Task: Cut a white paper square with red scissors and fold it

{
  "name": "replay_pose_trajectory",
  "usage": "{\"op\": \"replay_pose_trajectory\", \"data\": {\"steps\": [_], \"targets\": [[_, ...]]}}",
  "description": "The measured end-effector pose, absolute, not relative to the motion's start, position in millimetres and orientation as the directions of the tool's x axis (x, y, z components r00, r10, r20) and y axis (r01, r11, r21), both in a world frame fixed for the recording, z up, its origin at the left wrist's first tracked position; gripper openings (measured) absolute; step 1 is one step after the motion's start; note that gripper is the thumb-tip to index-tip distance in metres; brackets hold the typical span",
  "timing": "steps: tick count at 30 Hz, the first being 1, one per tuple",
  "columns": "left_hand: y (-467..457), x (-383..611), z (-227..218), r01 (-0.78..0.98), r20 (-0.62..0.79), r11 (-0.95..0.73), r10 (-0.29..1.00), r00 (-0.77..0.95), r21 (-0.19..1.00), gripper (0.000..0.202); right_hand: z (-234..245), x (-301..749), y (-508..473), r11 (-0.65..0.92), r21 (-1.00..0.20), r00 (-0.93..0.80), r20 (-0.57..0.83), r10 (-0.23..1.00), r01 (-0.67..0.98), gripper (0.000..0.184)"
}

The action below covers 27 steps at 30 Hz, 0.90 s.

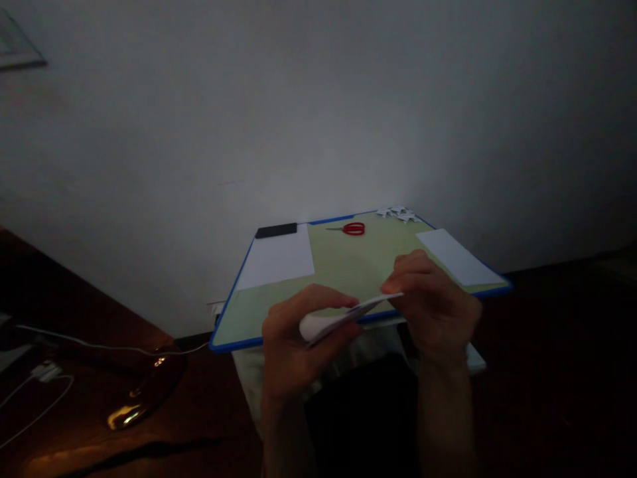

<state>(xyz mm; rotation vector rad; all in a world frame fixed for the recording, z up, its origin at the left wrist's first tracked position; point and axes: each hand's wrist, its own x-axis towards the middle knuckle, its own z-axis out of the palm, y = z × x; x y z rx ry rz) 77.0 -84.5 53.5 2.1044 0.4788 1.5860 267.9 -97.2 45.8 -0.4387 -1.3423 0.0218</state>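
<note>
My left hand [298, 338] and my right hand [430, 302] both pinch a folded piece of white paper [343, 317] just above the near edge of a green board with a blue rim [233, 332]. The left fingers curl round the paper's rounded fold. The right fingertips press on its far end. On the board lie a white sheet [279, 260] at the left, another white sheet [458, 255] at the right, red-handled scissors [351, 228] at the back and several small folded white paper shapes [398, 213] at the far corner.
A black block [276, 230] sits at the board's back left corner. A dark wooden surface [79, 372] at the left carries white cables [44, 382] and a shiny curved object [144, 392]. A plain pale wall [318, 99] stands behind. The room is dim.
</note>
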Motion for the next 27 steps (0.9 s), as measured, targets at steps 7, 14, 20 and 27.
{"op": "replay_pose_trajectory", "data": {"steps": [7,14,20,27], "targets": [[-78.9,85.6,45.5,-0.192,0.878,-0.868,0.407,0.252,0.458,0.043,44.6,265.8,-93.5,0.948,-0.242,0.272,0.945,0.181,0.209,0.014],[-89.5,83.0,64.3,-0.025,0.923,-0.950,0.297,0.245,0.312,0.027,48.7,265.0,-98.7,0.953,-0.243,0.284,0.941,0.186,0.181,0.025],[-88.2,85.2,63.2,-0.042,0.940,-0.956,0.275,0.201,0.289,0.025,50.7,263.7,-99.7,0.958,-0.238,0.311,0.933,0.179,0.163,0.015],[-86.7,80.5,60.9,-0.051,0.919,-0.934,0.336,0.204,0.353,0.020,48.3,263.6,-95.9,0.975,-0.194,0.273,0.949,0.158,0.111,0.009]]}}
